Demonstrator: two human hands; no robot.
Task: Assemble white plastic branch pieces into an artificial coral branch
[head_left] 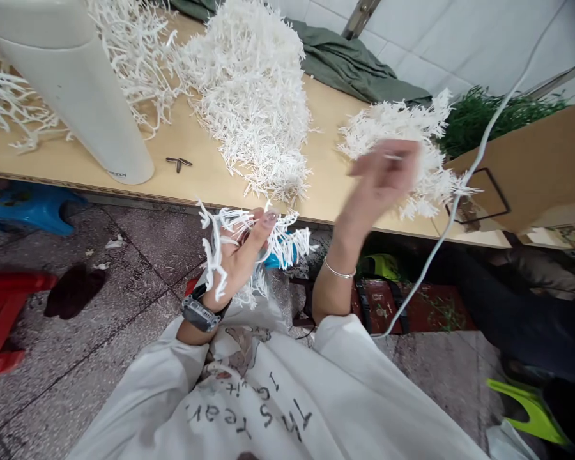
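My left hand (242, 259) is closed around a bunch of white branching plastic sprigs (287, 239), thumb on top, just off the table's front edge. Some sprigs hang down over the wrist side. My right hand (388, 167) is smeared by motion above the smaller white sprig pile (412, 128) on the right. A pale streak shows at its fingers, but I cannot make out whether it holds anything. Between the hands and further back lies a large heap of white sprigs (259, 83). Looser, longer white branches (134, 64) spread at the far left.
A white bottle (76, 96) stands on the table at the left, with dark seeds (179, 163) beside it. A white cable (460, 185) runs down across the right side, before a cardboard box (536, 160). Green cloth (345, 61) lies along the wall. Stools (9, 306) stand below.
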